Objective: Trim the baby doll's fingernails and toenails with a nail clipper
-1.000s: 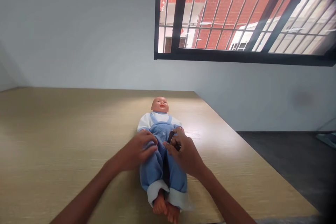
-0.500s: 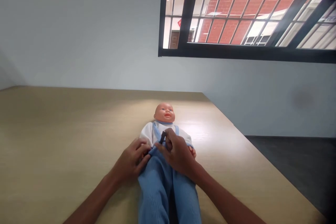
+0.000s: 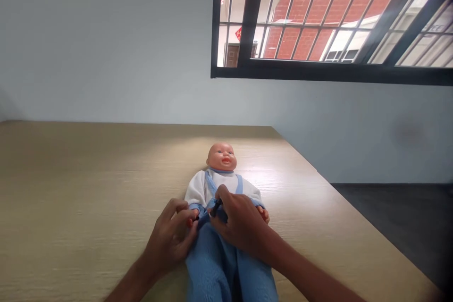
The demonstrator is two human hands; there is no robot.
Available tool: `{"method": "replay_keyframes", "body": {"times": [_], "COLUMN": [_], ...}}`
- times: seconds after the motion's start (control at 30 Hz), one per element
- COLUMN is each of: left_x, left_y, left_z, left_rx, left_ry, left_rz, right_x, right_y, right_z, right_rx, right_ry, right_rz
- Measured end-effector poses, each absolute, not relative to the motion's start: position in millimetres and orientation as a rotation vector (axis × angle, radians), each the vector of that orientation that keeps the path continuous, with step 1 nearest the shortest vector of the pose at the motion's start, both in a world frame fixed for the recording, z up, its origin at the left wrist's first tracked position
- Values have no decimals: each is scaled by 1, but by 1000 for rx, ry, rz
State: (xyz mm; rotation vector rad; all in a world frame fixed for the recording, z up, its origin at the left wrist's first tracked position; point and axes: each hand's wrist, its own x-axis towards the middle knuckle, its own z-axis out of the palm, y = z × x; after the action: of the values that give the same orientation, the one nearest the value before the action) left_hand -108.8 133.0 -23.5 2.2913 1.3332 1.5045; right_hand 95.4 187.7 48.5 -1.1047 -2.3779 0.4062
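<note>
A baby doll (image 3: 222,156) in a white shirt and blue dungarees (image 3: 226,269) lies on its back on the wooden table (image 3: 88,188), head away from me. My right hand (image 3: 240,222) rests on the doll's belly and pinches a small dark object (image 3: 214,209) between thumb and forefinger. My left hand (image 3: 171,236) lies against the doll's near side at the waist, fingers curled on the blue fabric by the doll's small hand. The doll's feet are out of view below.
The table's right edge (image 3: 354,207) runs diagonally, with dark floor (image 3: 396,217) beyond it. A plain grey wall stands behind, and a barred window (image 3: 318,19) with red brick outside is at the upper right.
My view has moved closer, so the doll's feet dropped out of frame. My right hand carried the dark object up to the doll's chest, then settled back to the belly. My left hand stayed at the waist.
</note>
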Motion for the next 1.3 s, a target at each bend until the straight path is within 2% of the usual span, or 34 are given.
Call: {"method": "replay_keyframes", "body": {"times": [0.33, 0.7, 0.97, 1.13, 1.3], "left_x": [-91, -96, -109, -107, -99], "left_y": [134, 136, 139, 142, 144], "left_z": [-22, -27, -29, -24, -17], "left_rx": [2122, 2271, 2299, 2318, 2352], "left_ry": [1628, 1756, 1681, 1594, 1599], "left_rz": [1440, 1459, 1267, 1372, 1488], "right_x": [103, 105, 111, 110, 117], "right_y": [188, 183, 201, 202, 199], "right_z": [46, 47, 61, 65, 74], "right_rx": [-1100, -1210, -1064, -1041, -1119], "right_ry": [-2543, -2336, -2128, -1952, -2070], "right_rz": [266, 496, 1056, 1309, 1323]}}
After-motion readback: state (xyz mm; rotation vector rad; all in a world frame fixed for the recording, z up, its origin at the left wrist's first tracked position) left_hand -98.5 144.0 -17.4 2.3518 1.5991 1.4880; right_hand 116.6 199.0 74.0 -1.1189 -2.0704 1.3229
